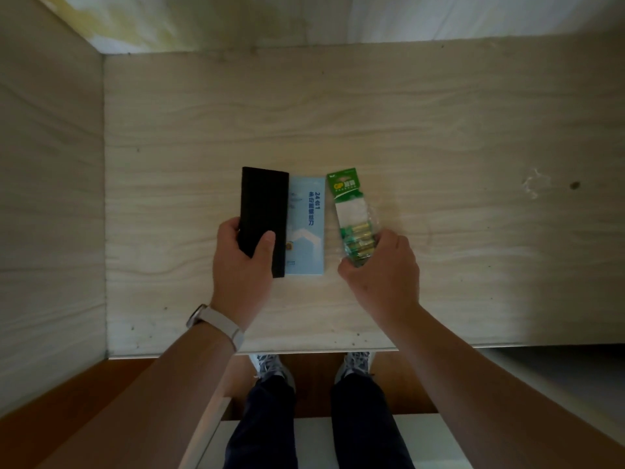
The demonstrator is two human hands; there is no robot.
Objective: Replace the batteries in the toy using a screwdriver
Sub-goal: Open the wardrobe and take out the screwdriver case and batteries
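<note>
At centre frame, your left hand [241,265] wraps thumb and fingers round the lower end of a black case [265,204], which overlaps the left edge of a pale blue box [306,225] printed as a 24-in-1 screwdriver set. Just right of it, your right hand [382,269] pinches the lower end of a green-carded battery pack [351,211] on the wooden table [372,113]. No toy is in view. The job looks to be at its opening, with supplies being laid out. The next move likely calls for opening the black case to pick a driver, and for bringing the toy to the table. Whether the case rests flat or is lifted cannot be told.
</note>
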